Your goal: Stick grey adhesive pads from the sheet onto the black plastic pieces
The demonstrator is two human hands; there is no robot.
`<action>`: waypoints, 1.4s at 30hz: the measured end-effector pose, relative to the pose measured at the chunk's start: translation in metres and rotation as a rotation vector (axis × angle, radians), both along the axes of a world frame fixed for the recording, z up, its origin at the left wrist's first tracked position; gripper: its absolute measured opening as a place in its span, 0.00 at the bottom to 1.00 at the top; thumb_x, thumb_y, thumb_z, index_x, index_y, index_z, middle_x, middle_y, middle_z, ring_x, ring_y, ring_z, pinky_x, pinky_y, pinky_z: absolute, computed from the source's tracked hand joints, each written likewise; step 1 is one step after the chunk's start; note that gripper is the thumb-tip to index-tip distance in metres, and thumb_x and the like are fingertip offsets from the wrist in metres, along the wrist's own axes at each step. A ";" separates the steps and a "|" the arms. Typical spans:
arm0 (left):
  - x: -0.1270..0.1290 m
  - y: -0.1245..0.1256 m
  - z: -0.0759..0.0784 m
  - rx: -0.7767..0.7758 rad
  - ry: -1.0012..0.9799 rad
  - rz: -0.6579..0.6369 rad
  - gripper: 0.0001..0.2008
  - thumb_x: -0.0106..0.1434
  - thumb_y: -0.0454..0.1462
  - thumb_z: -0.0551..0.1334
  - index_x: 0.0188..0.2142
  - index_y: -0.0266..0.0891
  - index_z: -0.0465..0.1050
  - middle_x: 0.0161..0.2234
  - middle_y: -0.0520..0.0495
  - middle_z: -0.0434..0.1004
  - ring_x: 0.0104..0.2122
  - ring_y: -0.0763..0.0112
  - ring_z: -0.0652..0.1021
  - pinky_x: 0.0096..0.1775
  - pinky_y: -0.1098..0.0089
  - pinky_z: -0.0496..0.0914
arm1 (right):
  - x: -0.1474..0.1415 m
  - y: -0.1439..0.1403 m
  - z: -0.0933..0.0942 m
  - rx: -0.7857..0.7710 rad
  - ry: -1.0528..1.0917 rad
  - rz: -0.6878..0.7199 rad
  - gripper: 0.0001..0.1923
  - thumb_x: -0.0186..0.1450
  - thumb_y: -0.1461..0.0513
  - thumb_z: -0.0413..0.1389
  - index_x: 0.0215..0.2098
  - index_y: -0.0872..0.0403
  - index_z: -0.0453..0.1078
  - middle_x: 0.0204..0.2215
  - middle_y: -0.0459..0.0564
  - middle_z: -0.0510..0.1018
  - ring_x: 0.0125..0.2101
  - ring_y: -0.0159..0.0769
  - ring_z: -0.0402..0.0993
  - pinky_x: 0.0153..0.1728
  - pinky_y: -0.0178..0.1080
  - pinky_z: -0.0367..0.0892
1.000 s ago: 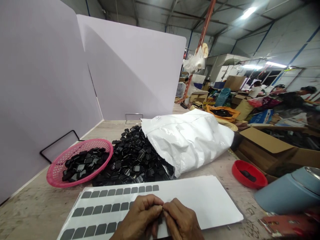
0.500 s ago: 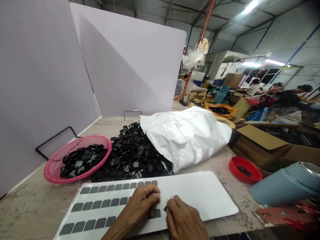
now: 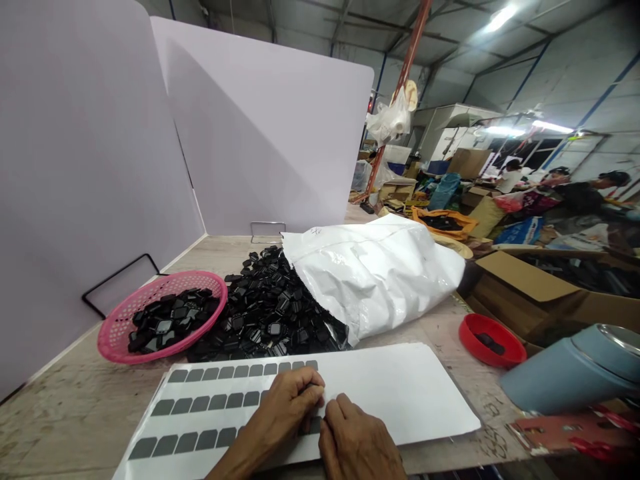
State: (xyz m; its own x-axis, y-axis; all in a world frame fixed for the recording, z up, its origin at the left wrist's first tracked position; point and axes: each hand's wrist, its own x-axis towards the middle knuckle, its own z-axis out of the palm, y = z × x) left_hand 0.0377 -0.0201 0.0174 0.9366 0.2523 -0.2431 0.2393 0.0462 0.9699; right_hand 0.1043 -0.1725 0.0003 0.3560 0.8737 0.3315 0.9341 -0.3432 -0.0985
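Left hand: the left hand (image 3: 290, 407) lies knuckles up on the white sticker sheet (image 3: 400, 393), fingers curled inward, fingertips pressed to the sheet at the right end of the middle row of grey stickers (image 3: 215, 402). The forearm runs in from the lower edge of the view, angled up and to the right.
Right hand: the right hand (image 3: 353, 440) comes in from the bottom edge, knuckles up, its fingertips meeting those of the left hand. Whether it pinches anything between thumb and finger cannot be told; the tips are hidden.
Hands together: the two hands touch at the fingertips over the sheet, close to its near edge.
Sticker sheet: flat on the worktable (image 3: 65, 427), long side across the view. Three rows of grey rounded rectangles fill its left part; the right part is bare white.
Black parts: a heap of small black plastic pieces (image 3: 265, 313) lies just beyond the sheet, spilling from the mouth of a white plastic bag (image 3: 375, 273) that lies on its side.
Pink basket: the pink basket (image 3: 115, 333), left of the heap and touching it, holds more of the same black pieces.
Red lid: a red lid (image 3: 483, 330) sits right of the sheet, with one dark piece in it.
Blue container: a pale blue container (image 3: 560, 383) lies tilted at the right edge.
Screens: white partition panels (image 3: 260, 127) stand along the left and back of the table.
Background: other people sit among cardboard boxes (image 3: 530, 280) far to the right.
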 end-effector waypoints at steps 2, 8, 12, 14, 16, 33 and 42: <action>0.001 0.001 -0.002 -0.020 0.010 -0.010 0.09 0.60 0.41 0.58 0.31 0.37 0.69 0.19 0.56 0.65 0.15 0.79 0.63 0.17 0.78 0.54 | 0.002 -0.001 0.001 0.033 0.118 0.043 0.07 0.63 0.68 0.46 0.32 0.51 0.61 0.26 0.46 0.70 0.23 0.35 0.68 0.24 0.38 0.52; -0.002 0.024 0.001 -0.174 0.035 0.182 0.17 0.52 0.48 0.64 0.26 0.41 0.58 0.17 0.56 0.68 0.12 0.81 0.60 0.16 0.78 0.49 | 0.019 -0.013 0.018 0.193 0.813 0.184 0.06 0.60 0.62 0.48 0.25 0.51 0.59 0.23 0.42 0.66 0.24 0.31 0.65 0.26 0.32 0.56; -0.008 0.063 0.014 0.341 0.058 0.294 0.13 0.58 0.48 0.57 0.30 0.41 0.61 0.22 0.57 0.65 0.18 0.77 0.63 0.23 0.75 0.56 | 0.028 -0.024 0.021 0.206 0.905 0.051 0.10 0.62 0.58 0.47 0.24 0.52 0.59 0.22 0.43 0.64 0.25 0.33 0.63 0.27 0.33 0.56; -0.010 0.080 0.019 0.640 0.120 0.239 0.08 0.58 0.42 0.57 0.34 0.40 0.66 0.26 0.54 0.67 0.24 0.73 0.67 0.29 0.72 0.58 | 0.030 -0.026 0.018 0.188 0.923 0.008 0.10 0.62 0.57 0.47 0.25 0.52 0.60 0.22 0.43 0.64 0.25 0.33 0.63 0.27 0.34 0.56; -0.009 0.093 0.021 0.761 0.172 0.152 0.07 0.54 0.36 0.59 0.35 0.41 0.71 0.28 0.52 0.70 0.29 0.69 0.69 0.33 0.71 0.58 | 0.030 -0.026 0.016 0.184 0.921 -0.002 0.10 0.62 0.57 0.47 0.25 0.52 0.61 0.22 0.43 0.64 0.25 0.33 0.63 0.27 0.34 0.56; 0.000 0.095 0.034 0.619 0.115 0.154 0.17 0.63 0.50 0.50 0.31 0.40 0.65 0.23 0.54 0.65 0.23 0.72 0.65 0.26 0.73 0.57 | 0.032 -0.023 0.006 0.364 1.050 -0.051 0.13 0.63 0.53 0.52 0.36 0.52 0.72 0.25 0.44 0.69 0.27 0.35 0.65 0.32 0.35 0.59; -0.010 0.008 0.010 -0.273 -0.020 0.046 0.21 0.55 0.55 0.63 0.30 0.38 0.65 0.17 0.57 0.63 0.14 0.83 0.54 0.18 0.76 0.46 | 0.004 0.003 0.022 0.566 1.813 0.011 0.25 0.54 0.52 0.67 0.48 0.48 0.75 0.25 0.41 0.69 0.17 0.21 0.51 0.19 0.30 0.47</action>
State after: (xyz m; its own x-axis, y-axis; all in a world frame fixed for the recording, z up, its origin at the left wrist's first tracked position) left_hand 0.0275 -0.0117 0.0272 0.9309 0.2229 -0.2894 0.2115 0.3169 0.9246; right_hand 0.1080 -0.1691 0.0218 0.5512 0.8158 -0.1750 -0.4085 0.0809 -0.9092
